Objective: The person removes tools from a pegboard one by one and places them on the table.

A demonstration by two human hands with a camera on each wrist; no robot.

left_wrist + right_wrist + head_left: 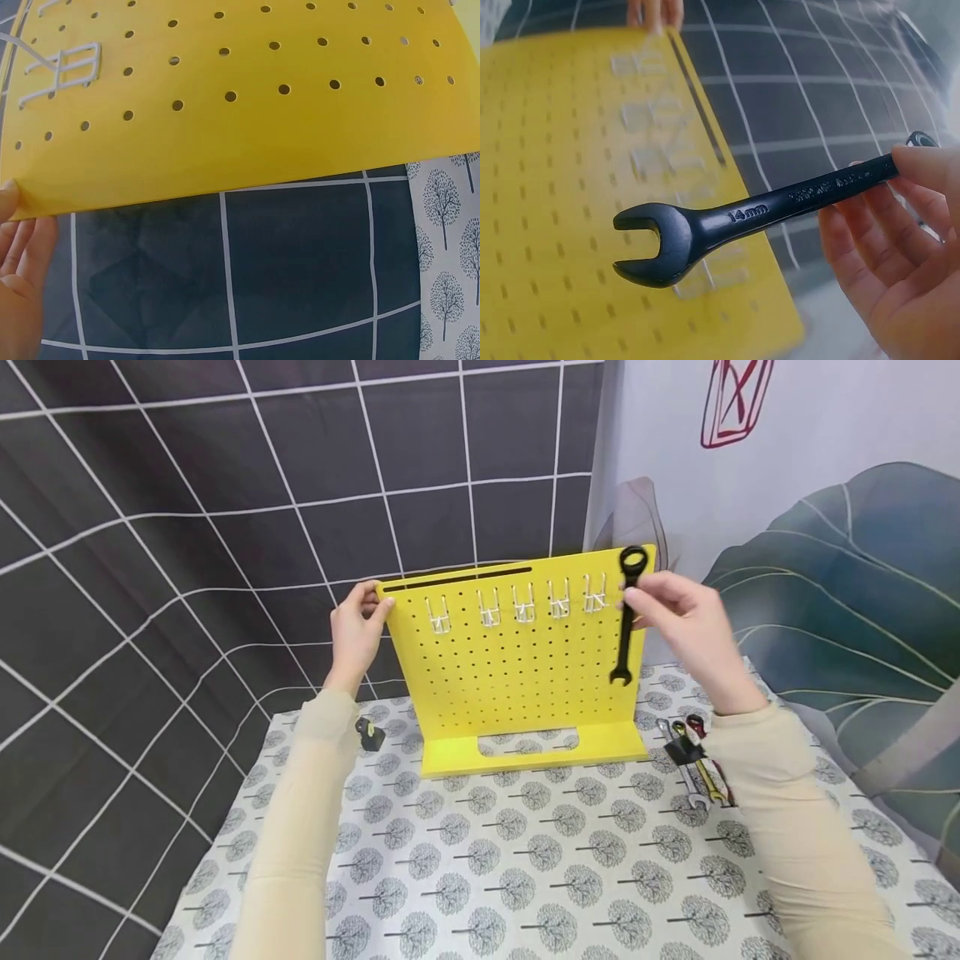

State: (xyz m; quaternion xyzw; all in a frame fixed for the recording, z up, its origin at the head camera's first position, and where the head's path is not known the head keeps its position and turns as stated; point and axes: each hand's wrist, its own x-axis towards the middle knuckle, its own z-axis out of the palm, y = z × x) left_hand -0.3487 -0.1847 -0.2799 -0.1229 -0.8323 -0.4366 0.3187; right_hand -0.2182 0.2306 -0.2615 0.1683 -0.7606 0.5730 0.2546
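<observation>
A yellow pegboard (517, 677) stands upright on its foot, with a row of white wire hooks (522, 606) along its upper part. At its top left corner my left hand (356, 631) pinches the edge, thumb in front. My right hand (686, 622) holds a black combination wrench (625, 635) near its ring end, before the board's right side. The wrench hangs nearly upright, open end down; in the right wrist view its shank reads 14mm. It looks to be near the rightmost hook, but I cannot tell whether it touches the board.
Right of the board lie several wrenches (693, 764) in a black holder, partly behind the right sleeve. A small black object (370, 734) sits at the left. The tree-print cloth (510, 860) covers the table; a dark grid curtain (300, 485) hangs behind.
</observation>
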